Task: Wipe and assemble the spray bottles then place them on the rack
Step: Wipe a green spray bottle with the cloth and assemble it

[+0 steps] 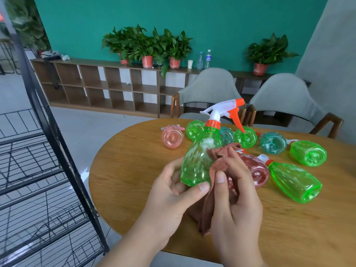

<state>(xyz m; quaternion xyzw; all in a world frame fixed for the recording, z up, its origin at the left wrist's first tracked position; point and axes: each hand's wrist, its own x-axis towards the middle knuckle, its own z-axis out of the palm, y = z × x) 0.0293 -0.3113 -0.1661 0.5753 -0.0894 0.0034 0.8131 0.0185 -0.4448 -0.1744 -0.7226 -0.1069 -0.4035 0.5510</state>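
A dozen or so loose spray bottles lie on their sides across the round wooden counter: a pink bottle at the far left, a teal bottle further right, and a large green bottle just beside the right hand. A red bottle lies close behind the right hand's fingers. The black wire rack stands on the floor left of the counter, well apart from the hands. Two grey chairs sit at the far edge.

The held spray bottle is clear green plastic, tilted, above the counter's near half, and a white-and-orange trigger head is fitted on its neck. The left hand grips its base, fingers curled beneath and thumb on the front. The right hand pinches a brown cloth against the bottle's side.

A water bottle on the far shelf carries a blue label, too small to read.
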